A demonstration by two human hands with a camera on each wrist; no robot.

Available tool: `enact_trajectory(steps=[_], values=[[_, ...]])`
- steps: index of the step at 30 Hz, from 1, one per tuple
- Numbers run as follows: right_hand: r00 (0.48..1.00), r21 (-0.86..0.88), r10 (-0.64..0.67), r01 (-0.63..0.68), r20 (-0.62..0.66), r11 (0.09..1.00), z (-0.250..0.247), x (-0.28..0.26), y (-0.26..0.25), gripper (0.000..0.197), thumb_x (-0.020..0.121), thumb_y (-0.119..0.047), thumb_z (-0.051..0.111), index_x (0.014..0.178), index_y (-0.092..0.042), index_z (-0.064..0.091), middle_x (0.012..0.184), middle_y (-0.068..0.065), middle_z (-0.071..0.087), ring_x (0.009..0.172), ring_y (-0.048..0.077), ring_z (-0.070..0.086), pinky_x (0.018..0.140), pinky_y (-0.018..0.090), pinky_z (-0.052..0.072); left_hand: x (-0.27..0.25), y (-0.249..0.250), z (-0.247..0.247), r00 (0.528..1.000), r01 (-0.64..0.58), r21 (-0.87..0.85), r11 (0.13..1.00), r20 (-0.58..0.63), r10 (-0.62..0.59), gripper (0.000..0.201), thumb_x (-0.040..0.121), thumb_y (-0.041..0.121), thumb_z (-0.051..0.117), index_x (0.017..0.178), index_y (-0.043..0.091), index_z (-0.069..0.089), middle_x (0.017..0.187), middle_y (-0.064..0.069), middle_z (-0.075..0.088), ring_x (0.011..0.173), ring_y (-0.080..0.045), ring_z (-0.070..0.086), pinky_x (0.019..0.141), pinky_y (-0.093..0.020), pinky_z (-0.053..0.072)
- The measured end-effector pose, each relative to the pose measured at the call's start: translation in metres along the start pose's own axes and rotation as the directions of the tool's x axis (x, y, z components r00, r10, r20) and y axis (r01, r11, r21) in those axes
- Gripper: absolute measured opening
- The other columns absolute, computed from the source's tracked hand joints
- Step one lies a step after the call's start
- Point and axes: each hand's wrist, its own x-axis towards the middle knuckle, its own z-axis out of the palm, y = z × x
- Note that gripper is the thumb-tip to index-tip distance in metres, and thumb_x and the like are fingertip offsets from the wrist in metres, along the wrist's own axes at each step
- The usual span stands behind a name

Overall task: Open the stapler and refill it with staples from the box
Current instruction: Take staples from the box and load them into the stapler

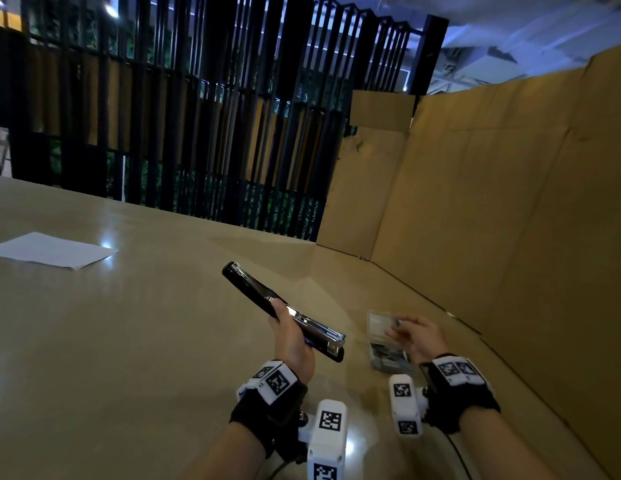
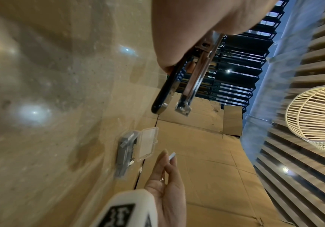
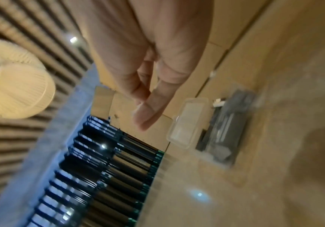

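Gripping the opened stapler point(image 1: 285, 315) mid-body in the left hand point(image 1: 293, 341) above the worktop point(image 1: 129, 341), pinching what looks like a brittle, easily snapped staple strip point(image 2: 172, 155) (best held by its sides) in the right hand point(image 1: 418, 336) over the open box point(image 1: 387, 344).

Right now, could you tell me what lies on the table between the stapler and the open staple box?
Nothing: in the head view only bare table separates the stapler, held in the left hand, from the staple box.
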Motion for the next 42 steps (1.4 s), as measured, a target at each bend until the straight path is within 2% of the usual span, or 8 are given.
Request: enact_trajectory(steps=[5, 12, 18, 24, 27, 30, 35, 42], values=[[0.976, 0.300, 0.202, -0.217, 0.079, 0.929, -0.006, -0.016, 0.005, 0.026, 0.094, 0.006, 0.032, 0.079, 0.000, 0.053, 0.084, 0.015, 0.050, 0.074, 0.024, 0.053, 0.037, 0.019, 0.053, 0.004, -0.003, -0.001, 1.000, 0.009, -0.015, 1.000, -0.014, -0.009, 0.059, 0.094, 0.054, 0.028, 0.146, 0.025, 0.028, 0.122, -0.004, 0.047, 0.111, -0.023, 0.050, 0.108, -0.040, 0.039], [0.949, 0.267, 0.266, -0.305, 0.171, 0.914, -0.011, -0.030, 0.015, 0.018, 0.095, -0.001, 0.040, 0.089, 0.007, 0.055, 0.093, 0.024, 0.055, 0.058, 0.026, 0.069, 0.042, 0.022, 0.057, 0.005, -0.013, -0.002, 1.000, 0.018, 0.003, 1.000, 0.000, -0.018, 0.059, 0.094, 0.055, 0.029, 0.146, 0.028, 0.028, 0.121, -0.002, 0.048, 0.109, -0.022, 0.050, 0.107, -0.038, 0.039], [0.954, 0.269, 0.220, -0.270, 0.202, 0.925, -0.008, -0.048, 0.014, 0.016, 0.092, 0.006, 0.042, 0.087, 0.006, 0.057, 0.088, 0.021, 0.057, 0.073, 0.025, 0.064, 0.046, 0.019, 0.057, 0.008, -0.018, -0.004, 0.999, 0.034, -0.004, 0.999, 0.019, -0.033, 0.061, 0.093, 0.055, 0.030, 0.147, 0.027, 0.028, 0.132, -0.005, 0.048, 0.112, -0.021, 0.049, 0.101, -0.035, 0.039], [0.962, 0.096, -0.012, -0.015, 0.273, 0.995, 0.008, -0.065, 0.010, 0.019, 0.089, 0.010, 0.046, 0.085, 0.000, 0.062, 0.090, 0.015, 0.063, 0.079, 0.015, 0.065, 0.055, 0.018, 0.058, 0.010, -0.024, -0.005, 0.999, -0.018, 0.035, 0.999, 0.051, 0.016, 0.058, 0.095, 0.053, 0.029, 0.145, 0.023, 0.031, 0.105, -0.001, 0.051, 0.087, -0.014, 0.054, 0.087, -0.032, 0.041], [0.896, -0.247, -0.277, 0.372, 0.347, 0.895, 0.028, -0.079, 0.002, 0.012, 0.082, 0.007, 0.060, 0.087, 0.001, 0.069, 0.079, -0.002, 0.068, 0.061, -0.006, 0.065, 0.060, 0.015, 0.050, 0.010, -0.028, -0.006, 0.997, -0.013, 0.096, 0.995, 0.072, 0.006, 0.065, 0.092, 0.057, 0.029, 0.147, 0.022, 0.029, 0.136, -0.008, 0.049, 0.115, -0.021, 0.053, 0.096, -0.033, 0.042], [0.809, -0.388, -0.370, 0.556, 0.457, 0.735, 0.048, -0.088, 0.005, 0.019, 0.080, 0.008, 0.062, 0.097, 0.004, 0.069, 0.081, -0.005, 0.067, 0.067, -0.009, 0.066, 0.075, 0.013, 0.051, 0.009, -0.029, -0.004, 0.998, -0.009, 0.099, 0.995, 0.063, 0.003, 0.080, 0.085, 0.066, 0.033, 0.148, 0.017, 0.026, 0.150, -0.016, 0.036, 0.134, -0.029, 0.042, 0.111, -0.040, 0.036], [0.738, -0.467, -0.465, 0.671, 0.489, 0.575, 0.059, -0.099, 0.013, 0.021, 0.080, 0.004, 0.063, 0.098, -0.001, 0.072, 0.101, 0.007, 0.070, 0.095, 0.018, 0.064, 0.092, 0.025, 0.049, 0.008, -0.027, -0.005, 0.995, -0.020, 0.093, 0.995, 0.103, 0.011, 0.091, 0.080, 0.072, 0.035, 0.147, 0.011, 0.027, 0.130, -0.013, 0.047, 0.119, -0.028, 0.051, 0.097, -0.036, 0.045], [0.735, -0.517, -0.466, 0.678, 0.492, 0.523, 0.060, -0.097, 0.012, 0.021, 0.082, 0.001, 0.062, 0.100, -0.004, 0.071, 0.102, 0.007, 0.070, 0.093, 0.012, 0.061, 0.087, 0.015, 0.045, 0.007, -0.028, 0.000, 0.989, -0.007, 0.058, 0.998, 0.150, -0.002, 0.079, 0.088, 0.063, 0.030, 0.148, 0.012, 0.025, 0.117, -0.008, 0.045, 0.111, -0.026, 0.051, 0.093, -0.034, 0.047]])
